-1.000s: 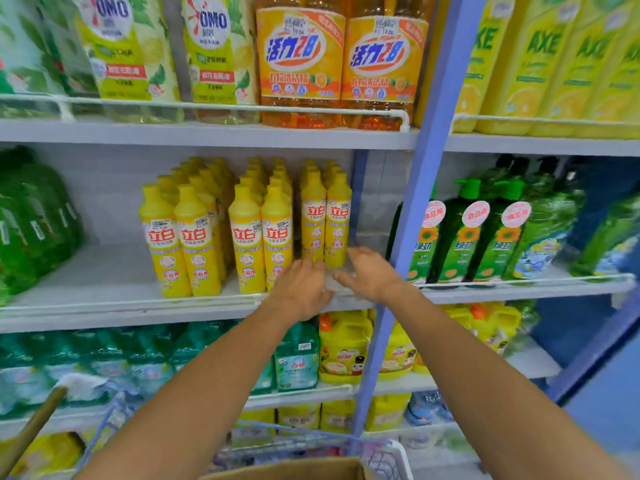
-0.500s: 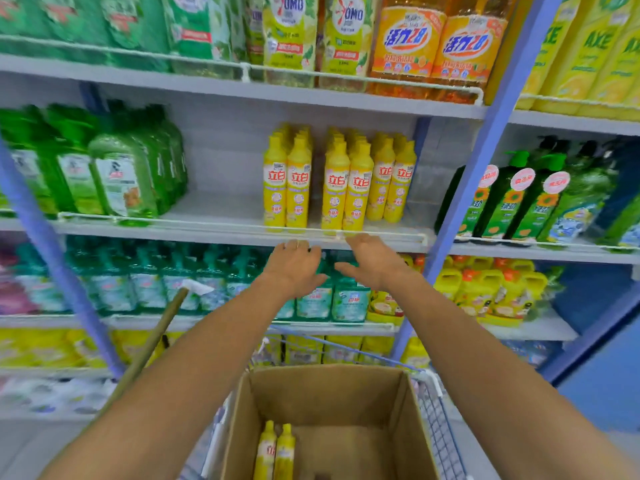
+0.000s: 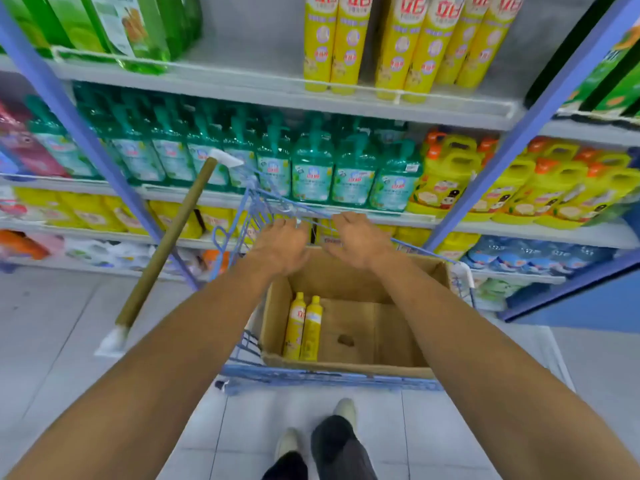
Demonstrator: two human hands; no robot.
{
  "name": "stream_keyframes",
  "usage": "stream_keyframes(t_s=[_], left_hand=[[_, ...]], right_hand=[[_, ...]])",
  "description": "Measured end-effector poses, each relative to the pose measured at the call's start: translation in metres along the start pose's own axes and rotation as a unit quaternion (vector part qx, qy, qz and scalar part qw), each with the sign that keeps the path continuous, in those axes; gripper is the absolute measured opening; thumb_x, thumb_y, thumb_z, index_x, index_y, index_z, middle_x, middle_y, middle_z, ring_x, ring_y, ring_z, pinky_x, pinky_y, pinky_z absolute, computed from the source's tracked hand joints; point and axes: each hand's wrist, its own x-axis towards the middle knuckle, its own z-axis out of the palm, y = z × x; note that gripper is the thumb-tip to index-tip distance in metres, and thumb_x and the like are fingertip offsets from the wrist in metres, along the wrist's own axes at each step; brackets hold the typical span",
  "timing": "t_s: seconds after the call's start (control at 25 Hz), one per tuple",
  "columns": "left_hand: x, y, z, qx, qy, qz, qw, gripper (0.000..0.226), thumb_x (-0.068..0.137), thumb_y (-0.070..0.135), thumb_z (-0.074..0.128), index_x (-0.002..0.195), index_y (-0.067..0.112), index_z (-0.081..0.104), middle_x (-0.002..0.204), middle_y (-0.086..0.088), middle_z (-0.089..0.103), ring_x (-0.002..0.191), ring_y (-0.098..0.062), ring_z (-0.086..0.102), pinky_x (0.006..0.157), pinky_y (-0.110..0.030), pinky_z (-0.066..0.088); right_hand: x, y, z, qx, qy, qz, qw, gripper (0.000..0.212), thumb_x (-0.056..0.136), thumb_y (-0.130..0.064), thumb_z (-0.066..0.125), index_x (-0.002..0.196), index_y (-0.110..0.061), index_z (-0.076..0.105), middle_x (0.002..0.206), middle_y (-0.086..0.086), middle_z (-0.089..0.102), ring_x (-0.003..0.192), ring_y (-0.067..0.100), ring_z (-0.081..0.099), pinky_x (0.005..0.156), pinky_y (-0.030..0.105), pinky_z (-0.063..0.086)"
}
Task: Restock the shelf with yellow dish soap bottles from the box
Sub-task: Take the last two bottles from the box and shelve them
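Above the brown cardboard box [image 3: 346,368], left hand [image 3: 282,245] and right hand [image 3: 358,240] hover open, empty. Two slim yellow dish soap bottles [image 3: 304,329] wait below against its left wall, nearer the left hand, caps pointing away from the person.

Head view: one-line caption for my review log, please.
Left hand and right hand, both empty, hover over the cardboard box in the blue cart; two yellow dish soap bottles remain inside.

Upper shelf [image 3: 242,86]: green bottles [image 3: 138,29] left, yellow bottles [image 3: 398,46] right, behind a wire rail; lower shelf [image 3: 519,233]: teal pump bottles [image 3: 311,168], then yellow jugs [image 3: 519,181]; tiled floor [image 3: 52,323]: blue cart [image 3: 311,375] carrying a box [image 3: 346,367], two bottles [image 3: 304,327] side by side by its left wall.
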Motion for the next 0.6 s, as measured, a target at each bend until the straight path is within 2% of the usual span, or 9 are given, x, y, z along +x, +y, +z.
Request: stream_keyframes(t_s=[0.12, 0.2, 0.4, 0.6], left_hand=[[0.006, -0.004, 0.065, -0.020, -0.072, -0.010, 0.997, 0.067, 0.095, 0.051, 0.054, 0.144, 0.007, 0.041, 0.145, -0.019, 0.047, 0.136, -0.039, 0.044, 0.109, -0.049, 0.042], [0.013, -0.005, 0.106, -0.039, -0.105, -0.015, 0.994, 0.060, 0.096, 0.050, 0.053, 0.139, 0.009, 0.042, 0.141, -0.019, 0.048, 0.134, -0.040, 0.045, 0.104, -0.048, 0.044], [0.050, -0.010, 0.201, -0.101, -0.178, -0.037, 0.978, 0.055, 0.095, 0.051, 0.053, 0.130, 0.009, 0.046, 0.134, -0.021, 0.054, 0.126, -0.043, 0.051, 0.103, -0.049, 0.045], [0.111, -0.027, 0.306, -0.158, -0.219, -0.079, 0.960, 0.052, 0.095, 0.043, 0.059, 0.128, 0.003, 0.053, 0.127, -0.027, 0.062, 0.120, -0.043, 0.058, 0.095, -0.044, 0.047]], right_hand=[[-0.001, 0.015, 0.060, 0.019, -0.071, 0.030, 0.997, 0.071, 0.097, -0.050, 0.057, 0.150, -0.008, 0.036, 0.152, 0.016, 0.042, 0.141, 0.036, 0.039, 0.108, 0.047, 0.041], [-0.001, 0.026, 0.099, 0.023, -0.107, 0.046, 0.993, 0.070, 0.097, -0.050, 0.056, 0.150, -0.009, 0.036, 0.149, 0.016, 0.044, 0.138, 0.037, 0.041, 0.106, 0.046, 0.042], [0.017, 0.058, 0.199, 0.053, -0.187, 0.065, 0.979, 0.054, 0.098, -0.048, 0.052, 0.140, -0.013, 0.049, 0.139, 0.016, 0.053, 0.131, 0.038, 0.046, 0.103, 0.045, 0.046], [0.052, 0.092, 0.315, 0.062, -0.219, 0.059, 0.972, 0.064, 0.099, -0.056, 0.040, 0.147, -0.014, 0.044, 0.148, 0.014, 0.049, 0.138, 0.035, 0.044, 0.111, 0.047, 0.040]])
